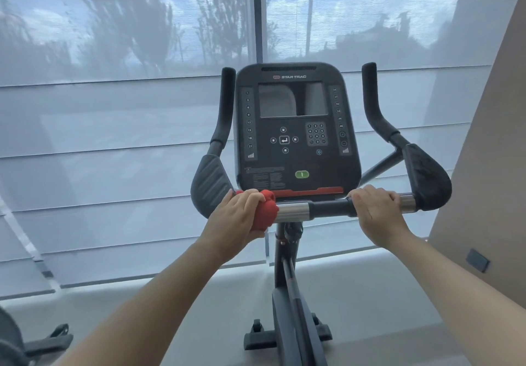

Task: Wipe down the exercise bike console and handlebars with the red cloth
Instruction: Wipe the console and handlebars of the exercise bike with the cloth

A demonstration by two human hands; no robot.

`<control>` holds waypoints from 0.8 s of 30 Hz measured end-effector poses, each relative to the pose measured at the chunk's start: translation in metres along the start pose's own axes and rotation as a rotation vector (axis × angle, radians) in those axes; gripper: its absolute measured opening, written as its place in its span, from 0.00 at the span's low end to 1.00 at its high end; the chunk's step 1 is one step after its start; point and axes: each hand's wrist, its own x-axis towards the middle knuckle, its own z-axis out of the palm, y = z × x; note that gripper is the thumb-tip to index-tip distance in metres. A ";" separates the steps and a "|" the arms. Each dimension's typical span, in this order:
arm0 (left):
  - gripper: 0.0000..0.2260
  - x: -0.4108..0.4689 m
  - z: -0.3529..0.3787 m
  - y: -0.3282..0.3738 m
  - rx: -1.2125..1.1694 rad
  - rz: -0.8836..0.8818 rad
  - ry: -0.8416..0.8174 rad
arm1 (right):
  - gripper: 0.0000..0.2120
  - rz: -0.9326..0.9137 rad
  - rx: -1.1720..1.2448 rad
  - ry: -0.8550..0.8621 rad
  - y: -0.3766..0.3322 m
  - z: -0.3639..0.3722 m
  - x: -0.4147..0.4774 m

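Red cloth (pixel 266 212) sat bunched around the handlebar (pixel 327 207), at about seven o'clock from the console (pixel 296 126). The left hand (pixel 234 216) was curled tight over it. At five o'clock from the console, the right hand (pixel 375 209) wrapped its fingers round the bare bar, likely steadying the bike. To wipe well, the cloth probably needed to slide toward three o'clock over the chrome sleeve (pixel 293 211) with firm, twisting pressure, so the bar's underside got cleaned too.

Left hand (pixel 236 217) and right hand (pixel 380 211) reach forward, both curled gripping.
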 end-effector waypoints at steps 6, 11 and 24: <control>0.28 0.008 0.014 0.025 -0.023 -0.031 0.010 | 0.27 -0.013 0.027 -0.020 0.002 -0.002 -0.001; 0.30 0.039 0.038 0.064 0.080 0.024 -0.012 | 0.27 -0.066 0.120 -0.134 0.016 -0.011 0.003; 0.29 0.081 0.052 0.108 -0.019 -0.010 -0.077 | 0.38 -0.114 0.203 -0.159 0.050 -0.011 0.005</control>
